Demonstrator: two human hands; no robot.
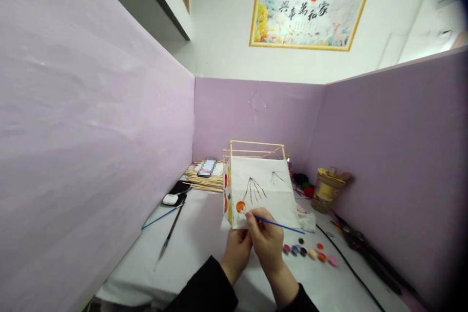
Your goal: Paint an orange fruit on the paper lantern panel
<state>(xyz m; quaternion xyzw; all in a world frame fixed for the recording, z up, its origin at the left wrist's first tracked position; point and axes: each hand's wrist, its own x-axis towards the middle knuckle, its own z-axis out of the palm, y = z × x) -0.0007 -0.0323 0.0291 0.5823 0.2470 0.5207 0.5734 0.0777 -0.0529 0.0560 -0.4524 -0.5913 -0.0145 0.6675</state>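
- The right hand (pixel 268 236), low centre of the frame, pinches a blue-handled brush (pixel 283 225) near its bristle end; the tip is at an orange disc (pixel 240 206), but whether it touches cannot be told.
- The left hand (pixel 236 251) is at the lower edge of a white panel (pixel 272 204); its fingers are partly hidden, so I cannot tell whether they close on it.
- The panel, centre of the frame, leans back on a stick frame (pixel 256 143) and bears dark branching strokes; a side panel (pixel 226 195) shows coloured shapes.
- The right hand overlaps the left and the panel's lower edge; the panel and frame block the view of the desk (pixel 204 239) behind them.
- Left of centre, a phone (pixel 206 168) lies over bundled sticks (pixel 204 184), whose right end is cut off by the frame.
- Farther left and lower lie a white case (pixel 170 199), a second blue brush (pixel 161 217) and a dark-handled brush (pixel 175 226).
- Lower right of centre are small paint pots (pixel 303 251) and crumpled tissue (pixel 307 223).
- Right of these, a black cord (pixel 347 262) runs toward the bottom edge, with a yellowish container (pixel 325 190) above it beside a red ball (pixel 309 192).
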